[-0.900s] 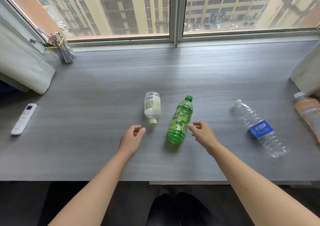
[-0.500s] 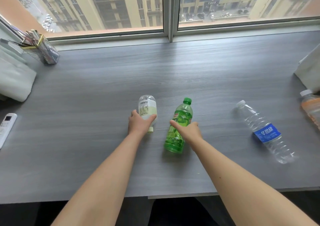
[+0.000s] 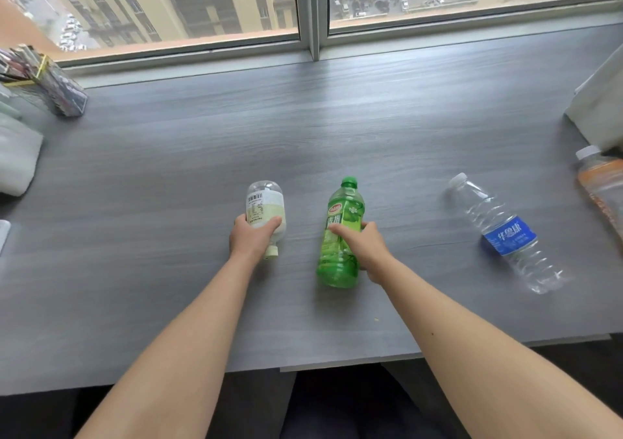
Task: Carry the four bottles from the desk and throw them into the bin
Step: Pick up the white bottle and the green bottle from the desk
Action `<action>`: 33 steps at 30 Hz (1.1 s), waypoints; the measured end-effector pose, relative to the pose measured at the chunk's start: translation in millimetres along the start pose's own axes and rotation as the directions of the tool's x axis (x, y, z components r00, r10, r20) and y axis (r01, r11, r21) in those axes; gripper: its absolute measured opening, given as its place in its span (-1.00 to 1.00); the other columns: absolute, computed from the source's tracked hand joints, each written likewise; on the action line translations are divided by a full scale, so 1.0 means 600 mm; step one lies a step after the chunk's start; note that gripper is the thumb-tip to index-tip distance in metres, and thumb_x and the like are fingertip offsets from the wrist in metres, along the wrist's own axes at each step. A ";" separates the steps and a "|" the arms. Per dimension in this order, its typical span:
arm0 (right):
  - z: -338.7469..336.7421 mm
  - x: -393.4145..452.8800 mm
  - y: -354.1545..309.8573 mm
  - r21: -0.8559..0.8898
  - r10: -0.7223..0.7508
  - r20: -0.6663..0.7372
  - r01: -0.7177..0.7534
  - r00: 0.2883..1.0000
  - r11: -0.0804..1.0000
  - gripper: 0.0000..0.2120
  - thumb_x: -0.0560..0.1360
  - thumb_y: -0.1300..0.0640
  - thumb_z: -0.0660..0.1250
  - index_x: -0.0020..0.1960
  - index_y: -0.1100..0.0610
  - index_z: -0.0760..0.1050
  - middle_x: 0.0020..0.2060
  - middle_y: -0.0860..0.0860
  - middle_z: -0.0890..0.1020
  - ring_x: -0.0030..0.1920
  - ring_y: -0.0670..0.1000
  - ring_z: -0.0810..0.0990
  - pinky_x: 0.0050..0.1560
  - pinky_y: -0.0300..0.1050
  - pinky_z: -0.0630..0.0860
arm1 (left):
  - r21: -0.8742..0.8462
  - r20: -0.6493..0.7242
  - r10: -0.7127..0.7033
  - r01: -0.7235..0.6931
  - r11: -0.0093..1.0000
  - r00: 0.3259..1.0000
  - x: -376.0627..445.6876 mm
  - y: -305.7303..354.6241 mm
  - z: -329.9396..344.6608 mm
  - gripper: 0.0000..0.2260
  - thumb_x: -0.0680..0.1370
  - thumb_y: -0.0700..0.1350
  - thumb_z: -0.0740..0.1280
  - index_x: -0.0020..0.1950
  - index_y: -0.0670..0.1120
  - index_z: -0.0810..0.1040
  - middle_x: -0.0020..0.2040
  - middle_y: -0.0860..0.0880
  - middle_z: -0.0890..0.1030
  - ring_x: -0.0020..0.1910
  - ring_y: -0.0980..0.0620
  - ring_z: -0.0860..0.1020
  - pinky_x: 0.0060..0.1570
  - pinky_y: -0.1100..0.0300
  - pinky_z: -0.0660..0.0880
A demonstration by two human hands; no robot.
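Grey desk [image 3: 168, 176] below a window: left hand [image 3: 251, 238] clamps the white bottle [image 3: 264, 209], base toward twelve o'clock; right hand [image 3: 362, 246] wraps the green bottle [image 3: 340, 236], cap toward twelve.

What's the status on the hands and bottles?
Left hand gripping small white-labelled bottle. Right hand gripping green plastic bottle. Both bottles lying on grey desk. Nothing blocking.
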State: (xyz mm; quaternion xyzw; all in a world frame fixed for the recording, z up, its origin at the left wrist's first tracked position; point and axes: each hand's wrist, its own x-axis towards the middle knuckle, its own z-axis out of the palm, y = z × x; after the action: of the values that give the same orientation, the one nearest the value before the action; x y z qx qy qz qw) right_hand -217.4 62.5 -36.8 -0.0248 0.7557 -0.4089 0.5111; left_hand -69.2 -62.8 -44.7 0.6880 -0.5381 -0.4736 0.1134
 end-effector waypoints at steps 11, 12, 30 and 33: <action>-0.075 -0.092 0.052 0.091 -0.076 0.308 0.051 0.948 0.995 -0.67 0.47 0.05 0.35 0.12 0.25 0.45 -0.18 0.14 0.56 -0.30 0.07 0.60 -0.32 -0.12 0.59 | -0.289 0.203 -0.027 0.086 0.953 0.979 -0.131 -0.082 -0.018 -0.36 0.30 -0.04 0.45 0.31 -0.15 0.30 0.13 -0.11 0.51 -0.03 -0.11 0.59 -0.16 -0.08 0.63; -0.082 -0.102 0.061 0.088 -0.081 0.307 0.056 0.948 0.995 -0.64 0.45 0.01 0.37 0.11 0.24 0.47 -0.19 0.12 0.57 -0.30 0.06 0.61 -0.32 -0.13 0.59 | -0.303 0.236 -0.020 0.093 0.949 0.971 -0.144 -0.090 -0.018 -0.40 0.35 -0.07 0.44 0.31 -0.14 0.29 0.13 -0.10 0.50 -0.06 -0.08 0.58 -0.23 -0.01 0.62; -0.200 -0.333 0.332 0.029 -0.050 -0.101 0.053 0.994 0.998 -0.32 0.25 -0.23 0.47 0.21 0.13 0.42 0.03 0.12 0.64 -0.04 0.15 0.68 0.04 0.21 0.60 | 0.060 0.732 0.081 -0.182 0.981 0.676 -0.320 -0.195 -0.022 -0.52 0.45 0.02 0.38 0.31 -0.08 0.37 0.01 -0.03 0.58 -0.14 0.01 0.62 -0.40 0.24 0.54; -0.236 -0.369 0.405 0.063 0.011 -0.176 0.000 0.984 0.998 -0.29 0.21 -0.26 0.47 0.21 0.12 0.42 0.02 0.11 0.64 -0.05 0.14 0.68 0.06 0.21 0.60 | 0.162 0.782 0.066 -0.306 0.938 0.619 -0.349 -0.206 -0.001 -0.52 0.44 0.06 0.38 0.30 -0.04 0.38 0.05 -0.02 0.60 -0.14 0.00 0.67 -0.17 0.08 0.65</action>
State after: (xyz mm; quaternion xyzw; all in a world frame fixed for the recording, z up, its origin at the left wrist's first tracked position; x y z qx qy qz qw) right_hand -132.0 408.8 -6.5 0.0295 0.7849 -0.4314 0.4438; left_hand 15.2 163.4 -15.9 0.3705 -0.6651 -0.6243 -0.1747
